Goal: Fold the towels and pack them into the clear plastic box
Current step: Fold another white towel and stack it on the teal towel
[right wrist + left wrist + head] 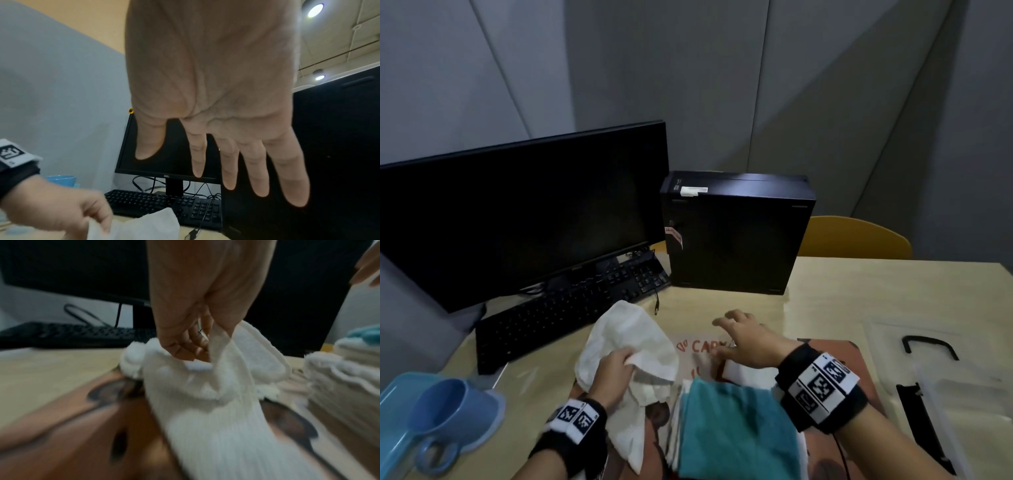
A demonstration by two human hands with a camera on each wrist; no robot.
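Note:
My left hand [625,365] grips a crumpled white towel [626,335] by a bunched edge, lifting it off the printed mat [698,346]. In the left wrist view the left hand [191,353] has its fingers curled round the white towel [216,402], which hangs down and trails toward me. My right hand [729,334] hovers to the right of that towel, fingers spread, holding nothing; the right wrist view shows the right hand [197,162] open. A teal towel [736,428] tops a stack of folded towels [339,374] near me. The clear plastic box [962,394] lies at the right.
A black monitor [524,212], keyboard [571,308] and computer tower [736,240] stand behind the mat. A blue cup [445,414] lies on a blue lid at the near left. A black handle [928,346] lies by the box. A yellow chair back [859,240] rises beyond the table.

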